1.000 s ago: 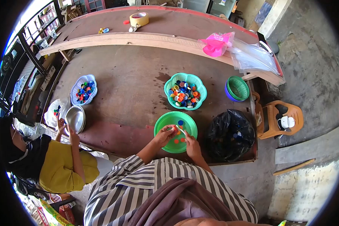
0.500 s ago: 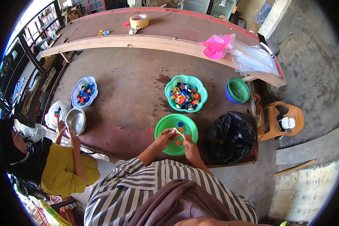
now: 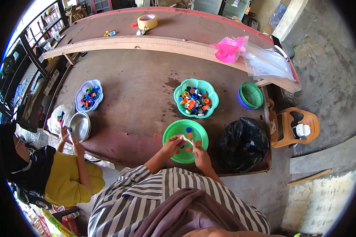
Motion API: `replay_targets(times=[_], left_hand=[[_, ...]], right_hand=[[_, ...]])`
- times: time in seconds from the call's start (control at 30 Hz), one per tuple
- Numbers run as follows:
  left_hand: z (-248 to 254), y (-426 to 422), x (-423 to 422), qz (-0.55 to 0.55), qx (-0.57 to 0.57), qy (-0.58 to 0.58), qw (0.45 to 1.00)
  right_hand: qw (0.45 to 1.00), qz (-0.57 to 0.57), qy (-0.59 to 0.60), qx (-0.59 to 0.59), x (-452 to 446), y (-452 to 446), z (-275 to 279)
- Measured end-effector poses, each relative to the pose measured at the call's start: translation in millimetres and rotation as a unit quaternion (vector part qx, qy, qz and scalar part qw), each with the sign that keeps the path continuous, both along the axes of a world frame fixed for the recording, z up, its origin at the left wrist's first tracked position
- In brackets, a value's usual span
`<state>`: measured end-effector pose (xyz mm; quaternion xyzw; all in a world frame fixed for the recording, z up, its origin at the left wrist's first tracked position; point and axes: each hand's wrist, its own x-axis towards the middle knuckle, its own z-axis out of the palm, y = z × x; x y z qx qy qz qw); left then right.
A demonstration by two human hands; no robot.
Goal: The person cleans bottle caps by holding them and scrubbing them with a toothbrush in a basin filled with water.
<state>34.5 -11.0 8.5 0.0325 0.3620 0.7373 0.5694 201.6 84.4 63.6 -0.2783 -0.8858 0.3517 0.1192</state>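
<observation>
Above the bright green basin (image 3: 169, 132), my left hand (image 3: 173, 145) is closed on a small whitish piece, perhaps a cap, near its fingertips. My right hand (image 3: 201, 157) grips a thin white tool (image 3: 188, 140) whose tip meets that piece. Orange-red and blue discs (image 3: 189, 130) lie in the basin below. Just beyond it stands a turquoise scalloped basket (image 3: 178, 87) of mixed coloured caps (image 3: 194, 102). To the right of the basin is a black plastic bag (image 3: 229, 148) with some caps inside.
A co-worker (image 3: 67, 173) sits at the left, hands near a metal bowl (image 3: 80, 126) and a lavender basket (image 3: 79, 103) of caps. Green and purple baskets (image 3: 251, 95) stand at the right. A wooden rail (image 3: 162, 42) crosses the table, with pink and clear plastic (image 3: 265, 61) on it.
My hands stay together over the basin, with slight shifts of the fingers and white tool. The basin and baskets appear a little lower in view than a second ago.
</observation>
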Motion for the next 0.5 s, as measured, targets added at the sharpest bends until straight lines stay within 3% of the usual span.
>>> replay_targets(times=[0.07,0.13,0.37,0.43,0.5], left_hand=[[0,0,-2,0.002,0.013,-0.008,1.0],[4,2,-1,-0.002,0.013,0.002,1.0],[-7,2,0,-0.03,0.0,0.002,1.0],[2,3,4,-0.025,-0.004,0.004,1.0],[3,3,4,-0.018,-0.01,0.007,1.0]], right_hand=[[0.998,0.04,0.046,-0.026,2,-2,-2],[0.996,-0.043,-0.06,0.047,0,7,2],[0.999,0.03,0.018,-0.025,2,2,-1],[0.994,-0.046,-0.094,0.04,3,12,-1],[0.998,-0.029,-0.051,0.039,5,9,3]])
